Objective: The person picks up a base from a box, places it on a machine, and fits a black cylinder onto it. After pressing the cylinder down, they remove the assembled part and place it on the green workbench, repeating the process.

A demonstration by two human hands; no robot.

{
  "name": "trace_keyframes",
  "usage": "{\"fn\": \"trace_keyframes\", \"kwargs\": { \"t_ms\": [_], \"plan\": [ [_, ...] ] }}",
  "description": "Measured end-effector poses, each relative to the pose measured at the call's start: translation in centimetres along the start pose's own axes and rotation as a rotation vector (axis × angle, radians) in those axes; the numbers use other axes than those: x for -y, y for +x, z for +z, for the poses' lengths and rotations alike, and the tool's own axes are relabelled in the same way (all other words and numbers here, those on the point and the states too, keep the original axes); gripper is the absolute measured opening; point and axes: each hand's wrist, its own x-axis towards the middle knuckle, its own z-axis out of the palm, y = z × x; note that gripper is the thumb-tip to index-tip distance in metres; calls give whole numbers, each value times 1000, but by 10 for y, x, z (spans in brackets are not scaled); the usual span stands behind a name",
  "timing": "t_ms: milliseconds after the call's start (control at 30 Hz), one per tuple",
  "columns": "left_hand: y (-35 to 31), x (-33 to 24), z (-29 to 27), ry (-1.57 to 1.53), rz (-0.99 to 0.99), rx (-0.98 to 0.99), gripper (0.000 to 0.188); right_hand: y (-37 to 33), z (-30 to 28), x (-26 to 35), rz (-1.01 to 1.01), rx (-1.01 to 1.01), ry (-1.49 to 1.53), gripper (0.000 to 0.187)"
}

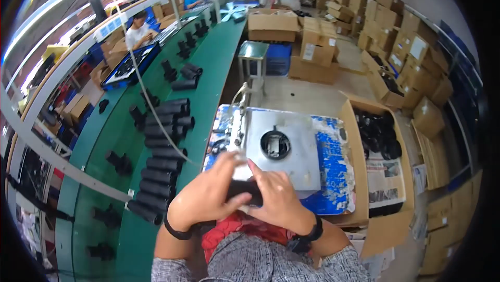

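Observation:
Close in front of my body, my left hand [205, 196] and my right hand [281, 198] are both closed around a black part [245, 190]. Fingers cover most of it, so its full shape is hidden; it resembles the black tubes on the bench. Just beyond my hands lies a flat metal plate fixture [302, 149] with a round black ring [275, 144] set in its middle. A metal bar with small fittings [239, 125] runs along the plate's left side.
A green bench [208, 78] on the left carries a row of black tubes [159, 170] and several upright black parts. An open carton [348, 125] of black parts stands at the right. A thin pale hose [151, 94] hangs over the bench. Co-workers sit farther along.

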Motion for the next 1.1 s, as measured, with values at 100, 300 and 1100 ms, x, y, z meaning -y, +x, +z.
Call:
{"fn": "trace_keyframes", "kwargs": {
  "t_ms": [100, 300, 1100],
  "plan": [
    [16, 32, 41, -581, -124, -694, 36, -3, -28, -41, 151, -114, 413, 79],
    [-8, 82, 151, -626, -385, -469, 15, 45, 7, -143, 190, -480, 1042, 64],
    [-8, 84, 142, -481, -282, -420, 7, 59, 26, -170, 392, -177, 250, 80]
  ]
}}
